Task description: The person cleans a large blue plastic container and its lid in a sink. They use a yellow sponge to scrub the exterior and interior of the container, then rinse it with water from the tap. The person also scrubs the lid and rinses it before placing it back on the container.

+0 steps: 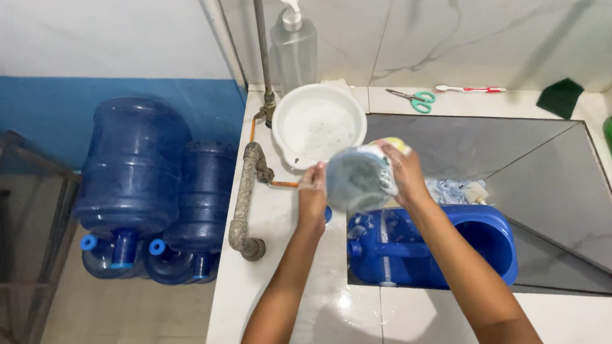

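Sink basin (539, 175): dark, sunk into a white tiled counter (316, 295), with a blue plastic container (428, 246) lying on its side at the near-left corner and a wet cloth (453, 189) behind it. Beside the counter, on the floor, stand inverted blue water jugs (139, 178). At the back left of the counter sits a white basin (318, 124), a clear pump bottle (293, 45) behind it; scissors (414, 99) and a toothbrush (468, 90) lie along the wall. Held above the sink's left edge is a round blue-grey bowl (356, 179), tilted with its cavity toward the camera and filmed with suds. The left hand (313, 197) is closed on the bowl's left rim. The right hand (404, 171) is curled round the right side, pressing what appears to be a yellow sponge (391, 143) against it; the finger positions behind cannot be told. Assessment: the bowl looks light and rigid, probably plastic, but soapy and therefore slippery; the rim offers the surest hold, with opposing grips on either side.
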